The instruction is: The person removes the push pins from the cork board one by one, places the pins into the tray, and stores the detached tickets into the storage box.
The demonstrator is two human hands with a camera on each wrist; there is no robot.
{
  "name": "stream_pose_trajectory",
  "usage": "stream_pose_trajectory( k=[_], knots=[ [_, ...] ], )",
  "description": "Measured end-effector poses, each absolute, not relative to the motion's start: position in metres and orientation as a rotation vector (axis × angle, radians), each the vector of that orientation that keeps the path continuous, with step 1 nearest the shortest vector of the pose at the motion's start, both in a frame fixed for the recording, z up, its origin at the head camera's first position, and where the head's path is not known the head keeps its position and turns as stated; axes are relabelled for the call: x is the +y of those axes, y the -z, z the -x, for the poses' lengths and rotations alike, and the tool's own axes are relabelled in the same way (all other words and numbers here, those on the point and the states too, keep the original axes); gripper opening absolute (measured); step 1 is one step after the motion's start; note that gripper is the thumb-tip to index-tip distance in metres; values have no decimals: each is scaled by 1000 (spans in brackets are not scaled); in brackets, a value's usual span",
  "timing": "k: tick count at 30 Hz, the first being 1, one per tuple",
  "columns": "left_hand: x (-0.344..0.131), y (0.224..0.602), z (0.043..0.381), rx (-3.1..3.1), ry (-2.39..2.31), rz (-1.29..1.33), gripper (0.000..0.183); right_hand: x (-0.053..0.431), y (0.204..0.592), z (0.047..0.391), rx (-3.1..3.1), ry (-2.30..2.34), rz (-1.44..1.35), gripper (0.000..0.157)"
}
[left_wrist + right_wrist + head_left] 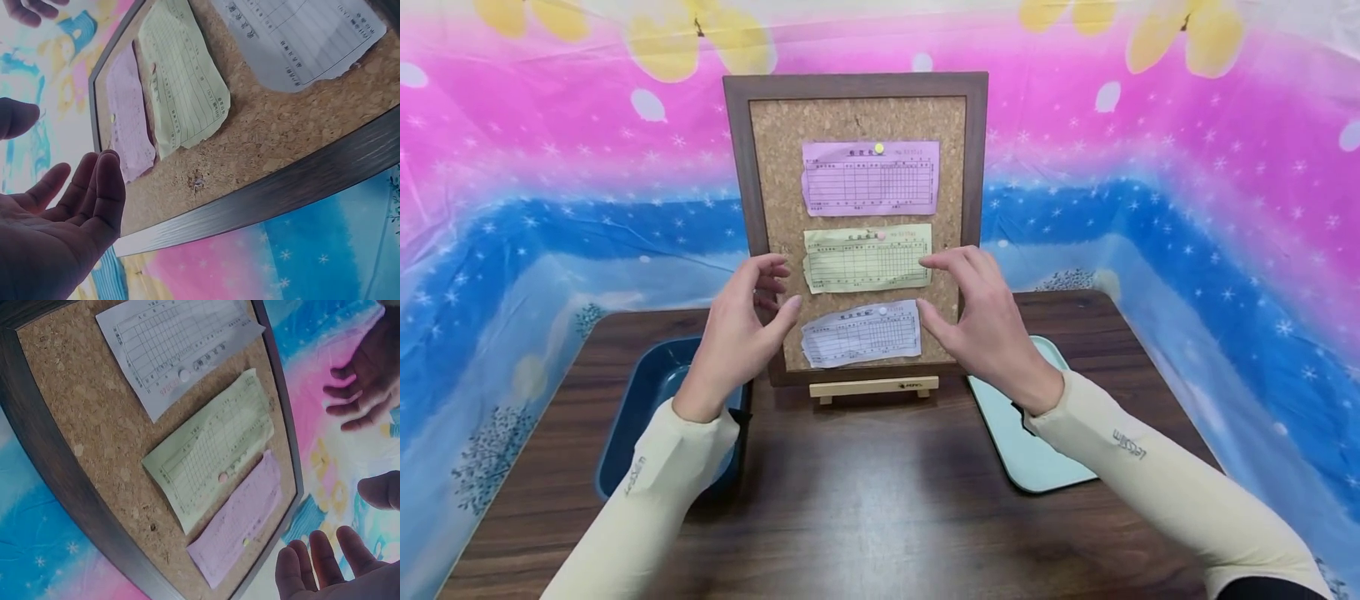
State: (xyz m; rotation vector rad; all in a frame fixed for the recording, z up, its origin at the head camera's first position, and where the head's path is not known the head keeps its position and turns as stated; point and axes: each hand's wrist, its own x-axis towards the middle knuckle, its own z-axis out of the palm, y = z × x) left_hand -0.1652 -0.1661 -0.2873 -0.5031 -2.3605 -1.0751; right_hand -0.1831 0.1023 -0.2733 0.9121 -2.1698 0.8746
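Note:
A framed cork board [857,121] leans on a small wooden easel [874,387]. Three printed slips are pinned to it one below another: purple [871,179], pale green [868,258] and bluish white [861,333]. Each has a pushpin near its top edge, yellow [879,148], pink [882,236] and white [883,311]. In front of the board's left side my left hand [741,321] hovers, fingers loosely bent and holding nothing. My right hand [983,321] is at the right side, thumb and fingers apart, its fingertips overlapping the right ends of the two lower slips in the head view.
On the left of the brown wooden table [850,500] stands a dark blue tray [617,433], partly behind my left forearm. A pale mint tray [1037,467] lies at the right, partly under my right forearm. Patterned cloth [1150,208] surrounds the table.

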Motion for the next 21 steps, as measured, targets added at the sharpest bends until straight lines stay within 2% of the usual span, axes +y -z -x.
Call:
stream_pose_trajectory(
  k=[21],
  knots=[
    [-163, 267, 202, -2424, 994, 395, 42, 92, 254, 218, -2207, -838, -892, 33]
  ],
)
